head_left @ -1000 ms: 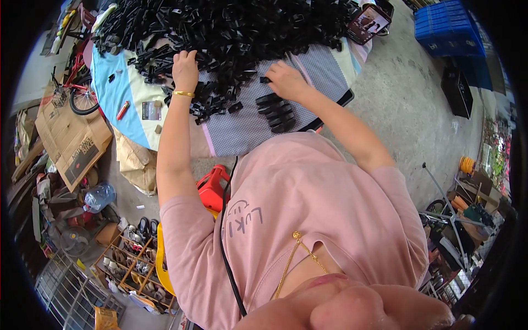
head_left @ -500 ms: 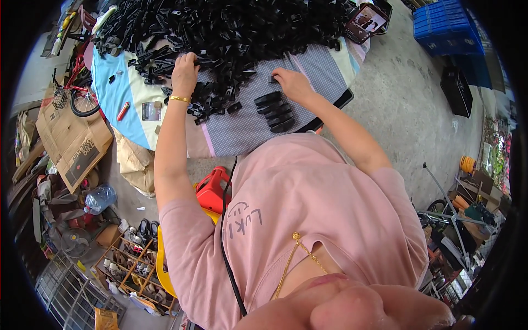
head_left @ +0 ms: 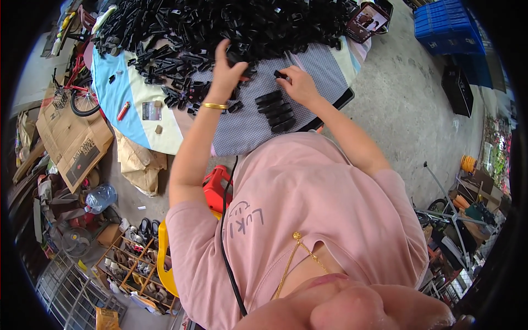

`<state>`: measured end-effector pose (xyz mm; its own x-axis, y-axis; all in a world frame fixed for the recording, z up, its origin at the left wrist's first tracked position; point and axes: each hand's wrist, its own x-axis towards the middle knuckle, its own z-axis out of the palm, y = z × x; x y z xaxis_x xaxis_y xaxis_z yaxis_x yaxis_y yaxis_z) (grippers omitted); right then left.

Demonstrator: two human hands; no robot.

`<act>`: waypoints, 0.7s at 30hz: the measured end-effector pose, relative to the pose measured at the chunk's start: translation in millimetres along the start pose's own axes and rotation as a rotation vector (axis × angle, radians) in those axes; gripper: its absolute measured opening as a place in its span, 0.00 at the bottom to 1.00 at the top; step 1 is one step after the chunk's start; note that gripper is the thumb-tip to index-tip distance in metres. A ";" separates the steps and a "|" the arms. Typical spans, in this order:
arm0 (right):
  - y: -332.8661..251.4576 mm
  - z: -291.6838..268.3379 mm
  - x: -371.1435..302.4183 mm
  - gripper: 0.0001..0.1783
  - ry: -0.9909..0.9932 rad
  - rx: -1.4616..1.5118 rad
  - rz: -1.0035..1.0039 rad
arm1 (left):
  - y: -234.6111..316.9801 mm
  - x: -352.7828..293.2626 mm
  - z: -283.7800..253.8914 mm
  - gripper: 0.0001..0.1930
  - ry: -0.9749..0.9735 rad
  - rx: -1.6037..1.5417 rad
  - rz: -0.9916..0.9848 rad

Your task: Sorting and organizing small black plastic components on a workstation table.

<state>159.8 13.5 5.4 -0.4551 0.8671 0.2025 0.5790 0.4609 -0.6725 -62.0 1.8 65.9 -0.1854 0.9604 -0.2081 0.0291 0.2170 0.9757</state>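
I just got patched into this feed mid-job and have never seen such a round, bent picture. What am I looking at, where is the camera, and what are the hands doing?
There is no machine here: a person works with two bare hands. The single picture comes from a wide fisheye camera worn on the person's head, looking down, so the pink shirt fills the lower part and straight edges bend near the rim.

The arms reach up to a table covered with cloth. A big heap of small black plastic parts lies along its far side. A short row of stacked black pieces sits near the right hand.

The left hand, with a gold bangle at the wrist, reaches into the edge of the heap; whether it grips a piece I cannot tell. The right hand pinches a small black part in its fingers.
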 end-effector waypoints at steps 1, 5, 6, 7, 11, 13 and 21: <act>-7.1 -4.4 1.1 0.14 0.015 0.065 0.065 | -15.3 -0.3 13.1 0.32 0.022 -0.138 0.039; -0.4 -15.4 1.7 0.15 0.099 0.120 0.180 | -55.0 -2.3 47.7 0.14 -0.040 -0.091 -0.208; 3.9 -17.6 1.7 0.15 0.100 0.119 0.183 | -58.1 -6.0 54.2 0.15 -0.005 0.065 -0.141; 8.1 -19.7 1.8 0.15 0.075 0.134 0.162 | -65.0 -8.1 59.1 0.15 -0.007 0.066 -0.142; 7.4 -24.8 -1.8 0.15 -0.015 0.158 0.100 | -66.6 -21.6 59.0 0.19 -0.003 0.010 -0.181; 11.2 -21.6 -4.2 0.14 -0.040 0.150 0.065 | -53.7 -28.1 53.9 0.19 -0.085 -0.118 -0.353; 2.7 -15.5 -5.7 0.14 -0.127 0.023 -0.021 | -38.3 -44.0 43.3 0.15 -0.029 0.926 0.219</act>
<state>174.5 12.8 13.4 -0.5499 0.8258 0.1255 0.5537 0.4729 -0.6854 -12.5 -41.2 34.7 -0.0596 0.9974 -0.0406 0.8292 0.0721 0.5543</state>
